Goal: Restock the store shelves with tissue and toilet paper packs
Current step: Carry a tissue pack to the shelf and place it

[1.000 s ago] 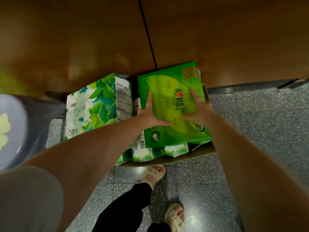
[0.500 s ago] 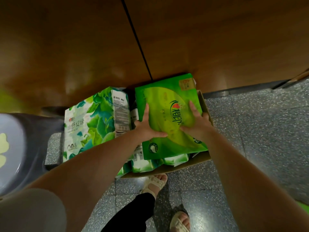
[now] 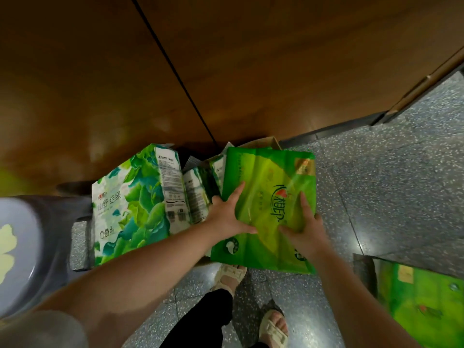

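Left of your fingers stands the leaf-print tissue pack (image 3: 133, 204). Your left hand (image 3: 226, 217) grips the bright green pack (image 3: 266, 209) by its left edge, fingers extended along its face, thumb hooked across. Your right hand (image 3: 303, 227) clasps its right side, fingers spread, over the cardboard box (image 3: 263, 143).

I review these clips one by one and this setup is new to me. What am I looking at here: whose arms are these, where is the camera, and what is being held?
There is no machine: a person wears a camera on the head, looking down at their own arms and sandalled feet. The left hand and right hand lie on a bright green tissue pack, thumbs curled round its near part, over a cardboard box on the speckled floor. Beside it stands a leaf-printed pack. Another green pack shows at the lower right. Brown wooden panels rise behind.
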